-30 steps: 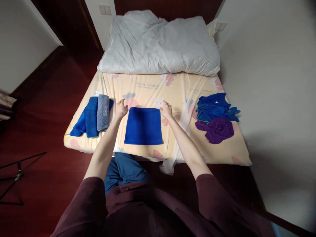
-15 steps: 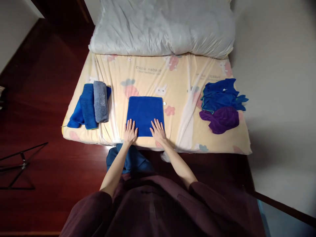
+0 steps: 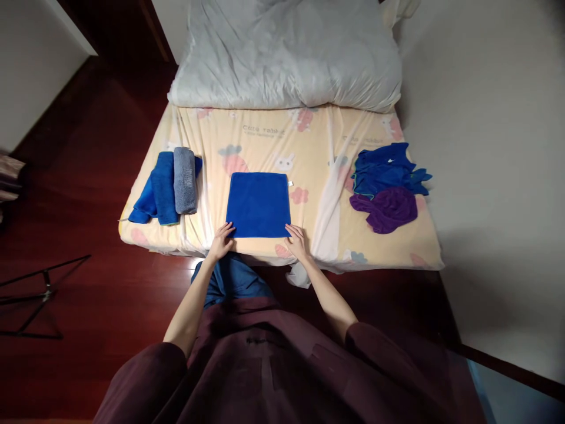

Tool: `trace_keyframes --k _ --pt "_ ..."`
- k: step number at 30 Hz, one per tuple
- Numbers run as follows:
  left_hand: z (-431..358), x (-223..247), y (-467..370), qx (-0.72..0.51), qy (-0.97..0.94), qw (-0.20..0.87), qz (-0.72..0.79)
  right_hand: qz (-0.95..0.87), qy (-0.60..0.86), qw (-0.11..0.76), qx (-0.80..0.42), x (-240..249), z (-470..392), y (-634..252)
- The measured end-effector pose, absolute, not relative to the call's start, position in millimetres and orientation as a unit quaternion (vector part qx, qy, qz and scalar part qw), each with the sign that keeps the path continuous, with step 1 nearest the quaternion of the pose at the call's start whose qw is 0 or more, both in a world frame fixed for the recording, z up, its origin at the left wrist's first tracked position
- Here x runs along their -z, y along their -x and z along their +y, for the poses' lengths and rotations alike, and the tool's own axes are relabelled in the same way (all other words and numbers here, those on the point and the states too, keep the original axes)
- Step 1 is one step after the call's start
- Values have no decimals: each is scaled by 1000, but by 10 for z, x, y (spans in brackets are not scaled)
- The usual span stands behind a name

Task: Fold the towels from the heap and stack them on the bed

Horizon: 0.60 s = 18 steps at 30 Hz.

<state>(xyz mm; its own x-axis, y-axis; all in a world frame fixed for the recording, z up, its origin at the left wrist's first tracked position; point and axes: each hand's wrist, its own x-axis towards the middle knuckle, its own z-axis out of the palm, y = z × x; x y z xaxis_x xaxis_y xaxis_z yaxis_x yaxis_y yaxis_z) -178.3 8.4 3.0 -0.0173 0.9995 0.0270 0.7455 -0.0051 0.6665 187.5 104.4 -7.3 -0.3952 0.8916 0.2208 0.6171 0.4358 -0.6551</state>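
A blue cloth (image 3: 258, 204) lies flat and square on the yellow patterned mattress (image 3: 318, 153), near its front edge. My left hand (image 3: 220, 241) rests at the cloth's near left corner, fingers touching it. At the near right corner sits my right hand (image 3: 296, 241), fingers on the cloth's edge. Whether either hand pinches the corner I cannot tell.
A rolled blue towel (image 3: 159, 188) and a rolled grey towel (image 3: 185, 180) lie at the mattress's left. A loose pile of blue cloths (image 3: 384, 171) and a purple cloth (image 3: 388, 209) sit at the right. A white duvet (image 3: 286, 53) is bunched at the far end. A black stand (image 3: 30, 294) is on the floor left.
My hands went from the cloth's far corners, slid flat down over it, and now sit at its two near corners. The camera view shifted slightly.
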Motion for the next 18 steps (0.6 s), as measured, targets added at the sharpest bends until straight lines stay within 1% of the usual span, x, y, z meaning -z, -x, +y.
trace_keyframes --k 3,7,13,18 --pt "151 87 1794 -322 -646 224 655 -754 506 343 -241 161 1080 -1758" --pt "194 171 1740 -388 -599 201 671 -700 546 381 -259 207 1085 -1642" --pt "173 162 1702 -448 -543 177 688 -678 550 393 -288 130 1065 -1679" --pt "154 107 1652 -459 -520 176 699 -671 545 401 -303 59 1071 -1703"
